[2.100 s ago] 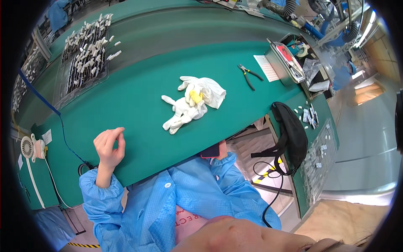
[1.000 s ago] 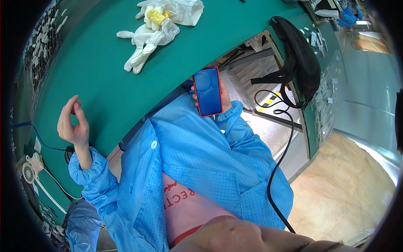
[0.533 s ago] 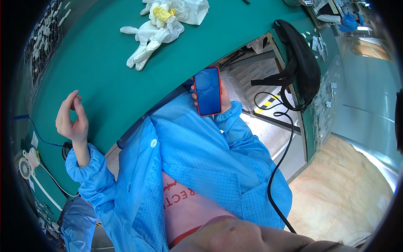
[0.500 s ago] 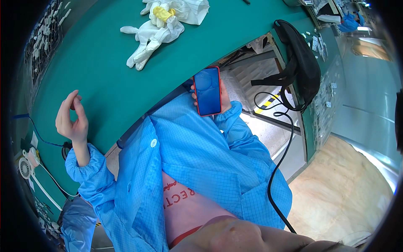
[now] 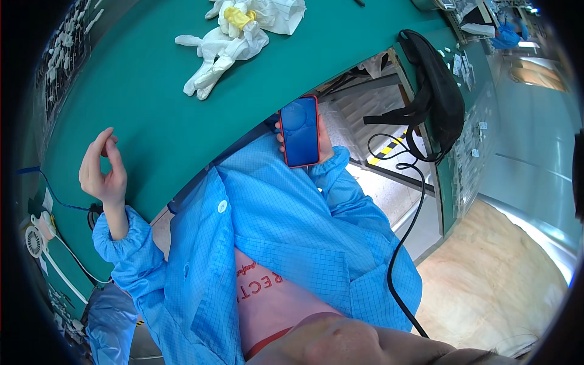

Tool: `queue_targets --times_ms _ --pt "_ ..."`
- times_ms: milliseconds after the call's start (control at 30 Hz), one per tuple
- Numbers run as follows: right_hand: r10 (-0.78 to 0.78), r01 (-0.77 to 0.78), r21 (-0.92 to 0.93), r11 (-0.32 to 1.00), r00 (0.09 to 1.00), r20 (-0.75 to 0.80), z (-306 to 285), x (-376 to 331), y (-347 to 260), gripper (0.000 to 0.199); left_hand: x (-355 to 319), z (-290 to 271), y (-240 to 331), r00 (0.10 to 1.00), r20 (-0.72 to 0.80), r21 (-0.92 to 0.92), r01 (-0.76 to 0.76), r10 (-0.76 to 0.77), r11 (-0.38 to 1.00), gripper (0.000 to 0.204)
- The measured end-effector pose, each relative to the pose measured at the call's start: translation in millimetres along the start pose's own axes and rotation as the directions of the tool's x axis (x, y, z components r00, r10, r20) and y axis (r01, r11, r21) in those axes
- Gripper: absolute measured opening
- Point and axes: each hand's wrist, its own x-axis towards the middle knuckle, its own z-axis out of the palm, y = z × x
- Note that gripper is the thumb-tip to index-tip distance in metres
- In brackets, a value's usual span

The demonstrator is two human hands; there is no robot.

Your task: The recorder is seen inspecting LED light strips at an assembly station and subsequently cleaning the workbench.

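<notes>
- The phone (image 5: 300, 131) sits in the right hand (image 5: 322, 141), just off the table's (image 5: 140, 103) near edge, above the lap.
- The left hand (image 5: 102, 170) is raised over the table's left part.
- Gloves (image 5: 234, 36) lie farther back on the table.
- A bag (image 5: 435, 91) hangs to the right, its cable (image 5: 406, 231) trailing floorward.

A red-cased smartphone (image 5: 300, 131) stands upright in the right hand (image 5: 316, 137) below the table edge, its rectangular screen glowing dark blue.
</notes>
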Motion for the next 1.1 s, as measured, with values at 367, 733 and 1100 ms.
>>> queue_targets --times_ms 367,733,1100 --pt "-0.016 0.015 0.054 0.998 1.0 0.027 -3 2 3 0.083 -3 -2 1 1.0 0.013 0.005 -0.007 0.006 1.0 0.012" --pt "0.068 -0.183 -0.219 0.958 0.891 -0.449 -37 54 -38 0.043 19 0 9 0.994 -0.037 0.043 -0.102 0.104 0.994 0.019" --pt "0.826 -0.495 0.678 0.543 0.171 -0.537 204 220 -84 0.046 -8 -8 8 0.983 -0.128 0.067 -0.121 0.129 0.99 0.018"
